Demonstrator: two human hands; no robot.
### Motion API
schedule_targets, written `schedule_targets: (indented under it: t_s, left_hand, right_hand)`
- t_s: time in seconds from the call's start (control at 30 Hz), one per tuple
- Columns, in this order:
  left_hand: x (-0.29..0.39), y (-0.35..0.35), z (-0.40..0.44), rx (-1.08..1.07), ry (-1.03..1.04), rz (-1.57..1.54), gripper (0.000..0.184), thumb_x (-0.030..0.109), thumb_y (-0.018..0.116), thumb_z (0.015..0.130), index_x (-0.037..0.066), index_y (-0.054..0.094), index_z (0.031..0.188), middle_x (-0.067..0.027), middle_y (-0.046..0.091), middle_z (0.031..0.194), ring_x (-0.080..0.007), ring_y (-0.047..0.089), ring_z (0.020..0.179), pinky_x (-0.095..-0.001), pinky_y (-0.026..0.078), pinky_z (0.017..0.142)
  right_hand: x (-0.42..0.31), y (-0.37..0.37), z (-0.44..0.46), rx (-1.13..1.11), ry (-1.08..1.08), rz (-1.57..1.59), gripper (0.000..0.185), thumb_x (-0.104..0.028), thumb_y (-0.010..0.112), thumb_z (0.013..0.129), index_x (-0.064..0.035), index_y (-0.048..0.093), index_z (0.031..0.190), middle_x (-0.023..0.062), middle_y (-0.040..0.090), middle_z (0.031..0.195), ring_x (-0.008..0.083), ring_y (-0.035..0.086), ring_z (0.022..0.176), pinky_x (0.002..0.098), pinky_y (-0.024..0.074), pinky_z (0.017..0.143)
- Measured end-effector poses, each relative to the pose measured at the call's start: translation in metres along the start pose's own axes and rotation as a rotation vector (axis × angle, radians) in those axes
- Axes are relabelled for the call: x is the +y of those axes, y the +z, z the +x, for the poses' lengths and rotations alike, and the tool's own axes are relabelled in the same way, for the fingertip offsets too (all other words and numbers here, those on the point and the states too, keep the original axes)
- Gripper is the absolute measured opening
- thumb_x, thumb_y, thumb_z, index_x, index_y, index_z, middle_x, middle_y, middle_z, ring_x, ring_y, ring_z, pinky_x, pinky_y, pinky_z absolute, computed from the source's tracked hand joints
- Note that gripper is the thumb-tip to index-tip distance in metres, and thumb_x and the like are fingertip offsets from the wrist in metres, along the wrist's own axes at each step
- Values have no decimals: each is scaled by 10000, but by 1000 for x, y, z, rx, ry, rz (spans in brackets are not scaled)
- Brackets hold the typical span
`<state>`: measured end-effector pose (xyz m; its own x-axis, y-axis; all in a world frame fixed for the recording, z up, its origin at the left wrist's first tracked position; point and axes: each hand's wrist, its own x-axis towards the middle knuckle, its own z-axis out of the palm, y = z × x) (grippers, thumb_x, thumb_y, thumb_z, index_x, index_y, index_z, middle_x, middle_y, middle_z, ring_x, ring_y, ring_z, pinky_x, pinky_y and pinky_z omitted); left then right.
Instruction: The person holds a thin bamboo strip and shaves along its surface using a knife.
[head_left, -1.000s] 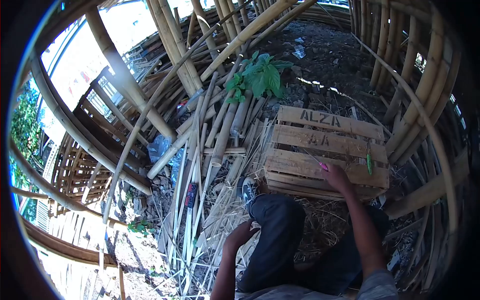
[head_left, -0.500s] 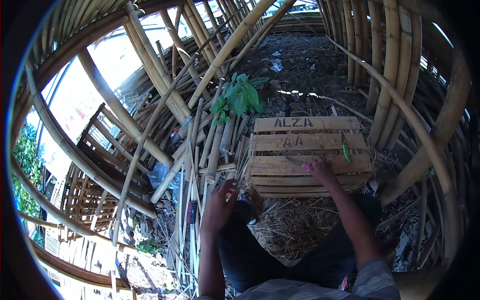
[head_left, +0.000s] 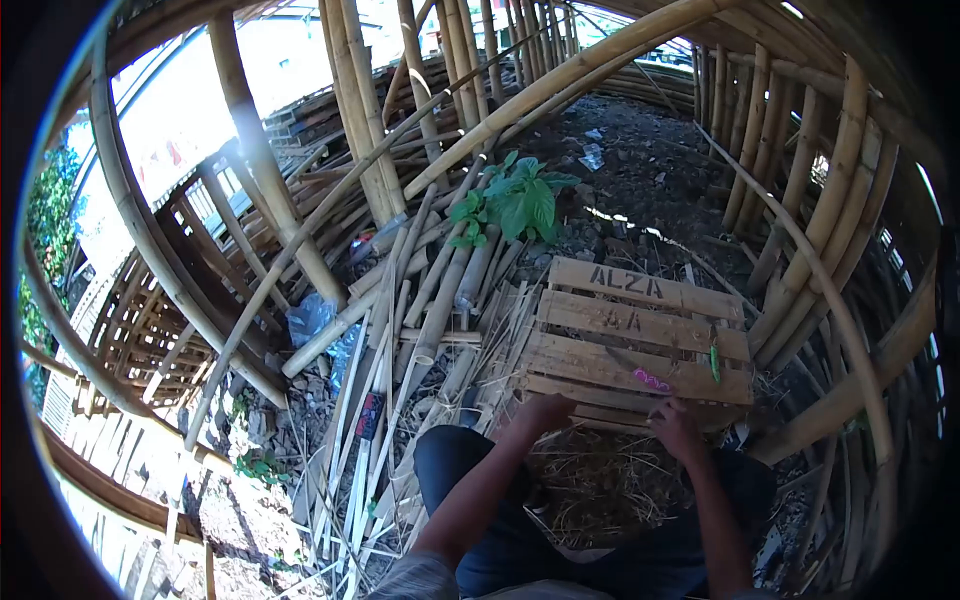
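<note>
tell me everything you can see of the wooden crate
The crate looks like pale, rough wood: broad slats with dark gaps between them, and more slats down its near side. "ALZA" is stencilled in dark letters on the farthest top slat, with fainter marks on the next. It sits low, slatted face up, in front of the person. A pink-handled knife and a green-handled tool lie on top. Both hands are at its near edge; whether they touch it is unclear.

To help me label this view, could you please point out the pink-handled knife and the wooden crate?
Pink-handled knife (head_left: 650,379), head view: handle.
Wooden crate (head_left: 668,328), head view: a top slat.
</note>
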<state>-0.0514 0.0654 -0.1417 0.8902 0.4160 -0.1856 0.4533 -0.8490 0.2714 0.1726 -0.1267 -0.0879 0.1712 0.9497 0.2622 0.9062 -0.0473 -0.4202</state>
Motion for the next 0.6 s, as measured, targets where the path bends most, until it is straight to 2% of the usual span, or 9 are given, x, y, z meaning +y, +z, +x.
schedule_targets:
  t_s: [0.07,0.1,0.2,0.27,0.3,0.37,0.5,0.57,0.6]
  left_hand:
    - [11,-11,-11,198,173,-443,313,195,612,748,85,565,1038,-127,635,964,-331,623,898,-418,502,729]
    - [20,-22,-22,197,147,-477,313,195,612,748,85,565,1038,-127,635,964,-331,623,898,-418,502,729]
    - [34,-42,-36,51,8,-318,345,200,618,727,94,586,1055,-139,640,963,-323,626,898,-434,503,724]
    - [33,-40,-26,-113,-99,-167,373,229,628,724,102,593,1072,-137,645,961,-314,629,902,-434,512,700]
    - [33,-38,-21,-104,-111,-174,373,229,628,724,102,593,1072,-137,645,961,-314,629,902,-434,512,700]
    - [31,-30,-18,18,-98,-202,405,262,631,726,109,584,1098,-130,647,960,-304,632,904,-441,517,677]
    - [17,-27,-39,80,-79,-290,402,255,625,748,116,573,1121,-129,648,947,-302,633,885,-422,513,711]
    - [-11,-29,-61,266,50,-469,386,251,599,801,90,544,1148,-142,645,926,-314,629,861,-404,500,754]
    - [-18,-51,-81,408,-1,-468,367,242,580,828,72,531,1150,-145,643,929,-312,627,856,-396,491,764]
  right_hand:
    - [-17,-2,-8,-148,362,372,227,-187,653,768,-8,599,898,142,586,929,285,581,887,366,445,810]
    - [-36,-12,-9,-190,363,364,227,-187,653,768,-8,599,898,142,586,929,285,581,887,366,445,810]
    - [-97,-25,14,-173,350,250,226,-200,622,812,-1,586,914,119,605,858,224,596,819,318,446,763]
    - [-114,-20,28,-161,299,533,220,-216,592,846,-4,573,905,76,600,812,160,579,808,293,440,729]
    - [-115,-12,31,-171,286,530,220,-216,592,846,-4,573,905,76,600,812,160,579,808,293,440,729]
    - [-111,19,29,-162,353,544,214,-217,579,858,-9,565,903,56,592,811,126,564,805,285,435,709]
    - [-107,74,11,-182,422,578,212,-215,580,856,-8,580,904,69,603,815,127,568,791,291,438,703]
    - [-102,97,7,-266,370,565,227,-220,601,845,-4,598,912,73,603,800,123,558,756,291,441,689]
    - [-93,112,6,-276,359,566,227,-220,601,845,-4,598,912,73,603,800,123,558,756,291,441,689]
